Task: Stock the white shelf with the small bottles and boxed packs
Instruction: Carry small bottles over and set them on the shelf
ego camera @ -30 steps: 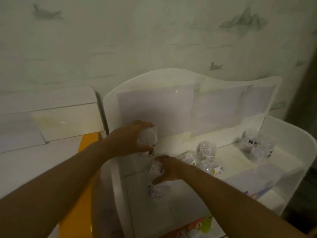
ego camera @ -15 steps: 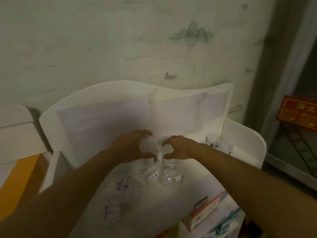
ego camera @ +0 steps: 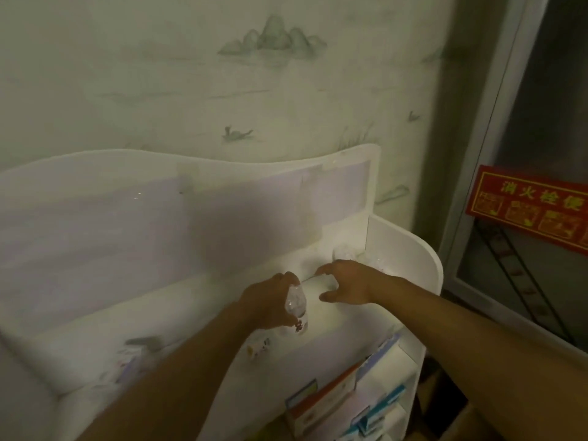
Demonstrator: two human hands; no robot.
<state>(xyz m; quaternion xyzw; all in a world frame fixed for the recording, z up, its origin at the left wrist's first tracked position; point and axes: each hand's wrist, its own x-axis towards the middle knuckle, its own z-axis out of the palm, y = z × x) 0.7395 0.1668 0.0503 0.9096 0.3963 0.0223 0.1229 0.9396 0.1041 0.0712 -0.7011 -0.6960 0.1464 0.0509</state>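
The white shelf (ego camera: 410, 268) stands against the wall, its top tier brightly lit. My left hand (ego camera: 269, 305) grips a small clear bottle (ego camera: 296, 305) just above the top tier, near its middle. My right hand (ego camera: 348, 284) hovers to the right of it, fingers spread and curved, holding nothing. A few small bottles (ego camera: 345, 253) stand in the back right corner of the tier, and others (ego camera: 257, 348) lie blurred below my left hand. Boxed packs (ego camera: 321, 405) stand on the lower tier.
A patterned wall rises behind the shelf. At the right is a glass door with a red sign (ego camera: 528, 206) in yellow characters. Paper sheets (ego camera: 197, 211) are taped to the shelf's back panel. More blurred items (ego camera: 127, 364) lie on the tier's left part.
The view has swung right. My hands were together over the bottles; now my right hand has let go and spread apart to the right, while my left still holds a bottle.
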